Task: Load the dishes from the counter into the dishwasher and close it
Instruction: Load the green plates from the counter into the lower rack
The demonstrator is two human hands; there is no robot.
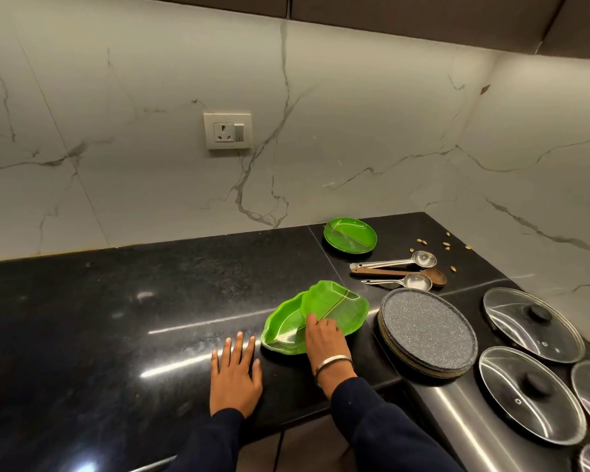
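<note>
Left hand flat, fingers spread on counter — right hand fingers gripping leaf plate.

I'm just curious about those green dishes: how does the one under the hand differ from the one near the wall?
The leaf-shaped plate has wavy edges; the round plate has a smooth rim. The leaf-shaped plate lies stacked on another leaf plate, with the right hand on it; the round plate sits alone, untouched, farther back. Both are bright green with a divider line.
</note>
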